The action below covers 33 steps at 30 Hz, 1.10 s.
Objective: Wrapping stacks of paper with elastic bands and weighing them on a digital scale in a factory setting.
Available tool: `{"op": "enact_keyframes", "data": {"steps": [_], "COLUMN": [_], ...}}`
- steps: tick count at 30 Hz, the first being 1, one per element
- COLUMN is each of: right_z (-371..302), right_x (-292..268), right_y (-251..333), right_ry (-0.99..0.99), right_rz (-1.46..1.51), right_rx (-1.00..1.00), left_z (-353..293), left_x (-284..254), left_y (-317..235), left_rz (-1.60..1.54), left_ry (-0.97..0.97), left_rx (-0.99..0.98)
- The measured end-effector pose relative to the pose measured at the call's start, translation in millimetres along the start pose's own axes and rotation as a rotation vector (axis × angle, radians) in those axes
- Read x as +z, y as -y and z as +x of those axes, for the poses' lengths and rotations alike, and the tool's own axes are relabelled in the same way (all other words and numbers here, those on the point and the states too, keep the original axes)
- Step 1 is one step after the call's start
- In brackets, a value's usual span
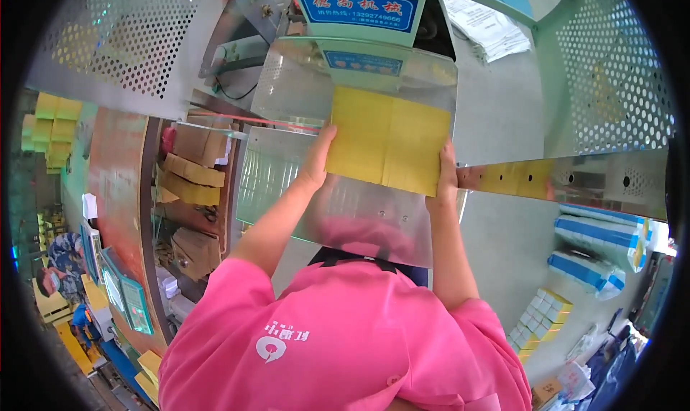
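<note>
Between my two hands lies a flat yellow cardboard sheet (388, 141), a crease running down its middle, over the shiny metal table (345, 209) of a machine. My left hand (320, 152) is closed on the sheet's left edge. Along the right edge my right hand (446, 172) grips it, thumb toward the top. The fingers beneath the sheet are mostly hidden. Just beyond the sheet rises the machine's pale housing (359, 37), which carries a blue sign plate (357, 11).
Perforated metal panels (118, 37) (611, 73) flank the machine. A metal bar (575, 179) extends right of my right hand. At left stands a wooden bench (122, 195) with cardboard (194, 249) on its shelves; a person (65, 263) is farther left. Blue-and-white packages (596, 231) and stacked small boxes (543, 317) lie right.
</note>
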State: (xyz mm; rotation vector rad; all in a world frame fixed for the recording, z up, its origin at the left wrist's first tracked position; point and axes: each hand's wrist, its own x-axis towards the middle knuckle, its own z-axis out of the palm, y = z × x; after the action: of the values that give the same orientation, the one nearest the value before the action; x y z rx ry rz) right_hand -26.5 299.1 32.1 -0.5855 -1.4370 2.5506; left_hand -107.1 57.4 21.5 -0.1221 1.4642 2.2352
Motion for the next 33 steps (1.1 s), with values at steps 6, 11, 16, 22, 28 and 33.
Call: {"op": "enact_keyframes", "data": {"steps": [6,11,16,22,28,33], "right_z": [-7.3,-3.1,-1.9,10.5,18.4,22.2], "right_x": [4.8,5.4,-9.3,-28.2,-35.5,-37.8], "right_y": [11.9,7.4,-3.7,-26.8,-46.1,-51.1], "right_ry": [-0.021,-0.170,-0.204,-0.198,-0.210,-0.265], "right_rz": [0.009,0.070,0.138,0.141,0.114,0.096], "right_rx": [0.018,0.086,0.176,0.156,0.088,0.014], "left_z": [-8.9,-4.7,-1.9,-1.3,-1.0,-2.6], "left_x": [18.1,10.8,11.1,24.0,29.8,33.6], "left_y": [-2.8,5.7,13.6,9.9,9.1,3.3], "left_rz": [0.085,0.097,0.085,0.105,0.088,0.130], "left_ry": [0.019,0.068,0.005,0.024,-0.026,0.001], "left_rx": [0.059,0.065,0.109,0.080,0.058,0.040]}}
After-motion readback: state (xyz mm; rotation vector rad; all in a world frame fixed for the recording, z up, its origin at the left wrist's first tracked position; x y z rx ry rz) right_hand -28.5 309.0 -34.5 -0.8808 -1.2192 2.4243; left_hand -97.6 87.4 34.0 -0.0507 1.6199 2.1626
